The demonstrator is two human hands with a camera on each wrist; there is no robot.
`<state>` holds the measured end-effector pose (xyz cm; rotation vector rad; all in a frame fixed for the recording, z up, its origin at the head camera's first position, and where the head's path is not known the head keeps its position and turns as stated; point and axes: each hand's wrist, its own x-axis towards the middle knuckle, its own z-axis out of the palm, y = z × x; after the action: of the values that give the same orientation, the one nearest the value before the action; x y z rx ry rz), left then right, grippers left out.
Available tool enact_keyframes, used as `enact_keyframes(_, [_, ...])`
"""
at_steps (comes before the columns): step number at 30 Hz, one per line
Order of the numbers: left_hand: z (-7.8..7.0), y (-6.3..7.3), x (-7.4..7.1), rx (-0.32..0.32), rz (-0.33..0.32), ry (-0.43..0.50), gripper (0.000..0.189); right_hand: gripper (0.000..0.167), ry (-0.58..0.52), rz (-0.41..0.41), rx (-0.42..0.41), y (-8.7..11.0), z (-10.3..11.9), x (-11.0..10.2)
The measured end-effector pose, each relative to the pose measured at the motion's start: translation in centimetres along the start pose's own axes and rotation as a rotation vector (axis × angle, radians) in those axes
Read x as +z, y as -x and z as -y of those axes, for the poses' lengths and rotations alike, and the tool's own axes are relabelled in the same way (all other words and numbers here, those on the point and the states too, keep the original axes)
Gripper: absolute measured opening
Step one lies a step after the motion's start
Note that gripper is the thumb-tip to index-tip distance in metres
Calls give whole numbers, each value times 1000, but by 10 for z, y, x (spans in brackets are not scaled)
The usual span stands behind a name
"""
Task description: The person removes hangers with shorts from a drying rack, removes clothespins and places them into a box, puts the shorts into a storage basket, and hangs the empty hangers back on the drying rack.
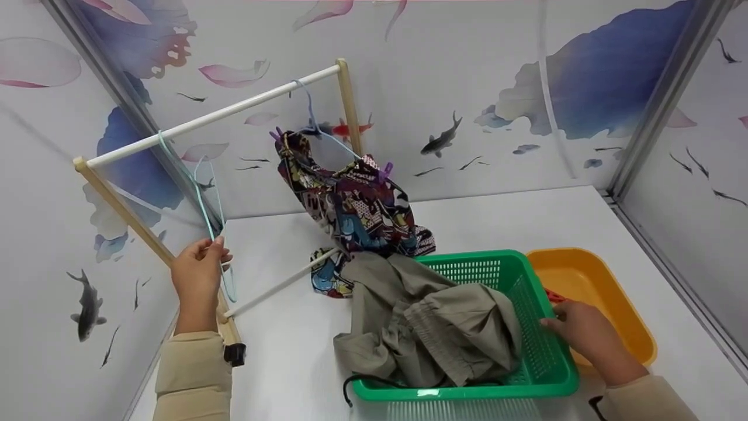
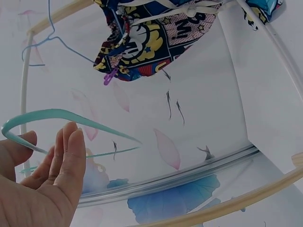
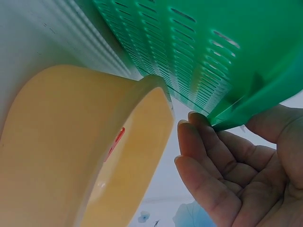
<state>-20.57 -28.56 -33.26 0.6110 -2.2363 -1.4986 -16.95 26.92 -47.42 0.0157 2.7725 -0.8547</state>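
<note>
A teal clothes hanger [image 1: 201, 202] hangs by its hook from the near end of a rack's white bar [image 1: 216, 118]. My left hand [image 1: 198, 266] holds its lower part, which passes between thumb and curled fingers in the left wrist view. My right hand [image 1: 590, 333] grips the right rim of a green basket [image 1: 543, 386], thumb on one side and fingertips on the other. Khaki trousers [image 1: 456, 333] with a gathered waistband lie heaped in the basket and spill over its left side. A black cord hangs over the front rim.
A colourful printed garment [image 1: 362, 204] hangs on a blue hanger [image 1: 310, 105], with purple clips [image 1: 385, 171] at its shoulders. An orange basin [image 1: 634, 327] with a red item [image 1: 554, 296] stands right of the basket. Patterned walls [image 1: 444, 58] enclose the white table [image 1: 280, 362].
</note>
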Motion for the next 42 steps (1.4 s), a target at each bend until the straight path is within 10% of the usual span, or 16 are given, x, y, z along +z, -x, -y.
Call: enact_keyframes(42, [3,20,-2,152,-105,-173,43,30,29,-25,-16,1,-1,2])
